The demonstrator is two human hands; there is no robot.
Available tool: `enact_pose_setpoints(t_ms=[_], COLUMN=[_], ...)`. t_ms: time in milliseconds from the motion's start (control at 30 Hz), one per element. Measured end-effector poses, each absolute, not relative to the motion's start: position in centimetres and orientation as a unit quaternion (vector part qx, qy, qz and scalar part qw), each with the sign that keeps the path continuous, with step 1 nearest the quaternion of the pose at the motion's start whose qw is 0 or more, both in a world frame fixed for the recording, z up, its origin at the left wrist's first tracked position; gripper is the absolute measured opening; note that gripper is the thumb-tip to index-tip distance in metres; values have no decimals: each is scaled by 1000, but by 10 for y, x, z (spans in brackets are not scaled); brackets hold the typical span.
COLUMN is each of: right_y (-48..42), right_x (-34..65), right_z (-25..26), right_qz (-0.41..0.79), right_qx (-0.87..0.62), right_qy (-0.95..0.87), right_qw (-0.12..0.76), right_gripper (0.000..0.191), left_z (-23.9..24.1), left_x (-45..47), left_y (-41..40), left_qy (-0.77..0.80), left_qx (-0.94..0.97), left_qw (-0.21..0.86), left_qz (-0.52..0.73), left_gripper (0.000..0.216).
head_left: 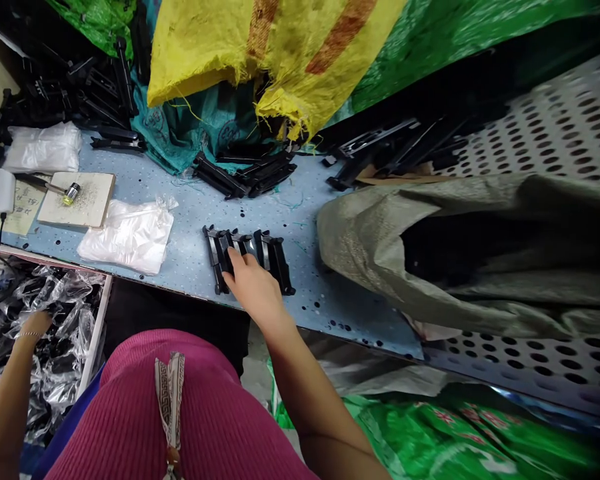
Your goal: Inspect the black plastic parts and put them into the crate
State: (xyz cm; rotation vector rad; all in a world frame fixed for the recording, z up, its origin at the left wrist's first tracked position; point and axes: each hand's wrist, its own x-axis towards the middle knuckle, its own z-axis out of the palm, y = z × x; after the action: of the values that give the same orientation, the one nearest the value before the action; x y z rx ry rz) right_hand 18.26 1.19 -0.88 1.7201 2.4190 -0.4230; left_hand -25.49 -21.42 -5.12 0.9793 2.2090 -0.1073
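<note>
My right hand (254, 287) is over a short row of black plastic parts (276, 263) on the blue speckled table. Its thumb and fingers close around the middle part, whose near end is hidden under the hand. The parts lie side by side, long and narrow, with notched ends. At the lower left, my left hand (37, 325) reaches into a bin (96, 333) of black pieces in clear plastic bags (60, 360). Its fingers are mostly hidden, so whether they hold anything does not show.
Clear bags (130, 233) lie left of the row, beside a board (90, 203) with a small hammer-like tool (71, 193). More black parts (245, 173) spill from yellow (280, 47) and teal sacks behind. A grey-green sack (360, 233) gapes open at right.
</note>
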Motion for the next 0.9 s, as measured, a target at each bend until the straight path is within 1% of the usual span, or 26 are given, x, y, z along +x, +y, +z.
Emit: enact_pose_setpoints(t_ms=[67, 100, 133, 200, 233, 267, 333, 367, 400, 433, 500, 567, 633, 767, 900], right_y=[17, 20, 22, 26, 27, 27, 25, 24, 22, 21, 20, 22, 27, 37, 44], right_x=[184, 184, 183, 180, 177, 173, 167, 164, 161, 158, 151, 140, 123, 82, 63], right_z=[-14, -19, -24, -34, -39, -43, -48, -48, -47, -45, -38, -31, -27, -34, -46], right_qz=[-184, -219, -261, -357, -407, -456, -548, -591, -631, -670, -741, -798, -841, -889, -897], right_qx=[576, 573, 567, 541, 524, 507, 479, 470, 462, 450, 413, 365, 319, 262, 284], right_qy=[796, 790, 781, 755, 736, 713, 652, 614, 572, 530, 452, 393, 348, 283, 241], right_qw=[38, 9, -26, -101, -135, -165, -213, -230, -246, -259, -276, -274, -264, -245, -237], right_gripper=[51, 51, 49, 45, 43, 40, 40, 41, 43, 44, 44, 40, 37, 34, 31], left_z=[-41, -34, -27, -14, -10, -8, -9, -11, -13, -14, -17, -18, -19, -19, -15], left_x=[-238, -222, -200, -151, -127, -108, -86, -85, -88, -95, -111, -122, -126, -121, -127], left_y=[-179, -158, -135, -90, -70, -51, -24, -15, -9, -6, -6, -10, -14, -14, -15], left_qy=[874, 873, 849, 751, 721, 702, 695, 698, 701, 705, 707, 689, 661, 638, 628], left_qx=[395, 432, 498, 629, 663, 683, 693, 688, 676, 656, 582, 475, 384, 326, 296], left_qw=[281, 227, 168, 117, 85, 65, 52, 62, 84, 121, 239, 372, 457, 486, 526], left_qz=[-33, -4, 55, 164, 186, 189, 184, 190, 211, 242, 324, 401, 455, 501, 491], left_gripper=[26, 29, 30, 31, 31, 30, 17, 10, 9, 12, 19, 28, 36, 47, 46])
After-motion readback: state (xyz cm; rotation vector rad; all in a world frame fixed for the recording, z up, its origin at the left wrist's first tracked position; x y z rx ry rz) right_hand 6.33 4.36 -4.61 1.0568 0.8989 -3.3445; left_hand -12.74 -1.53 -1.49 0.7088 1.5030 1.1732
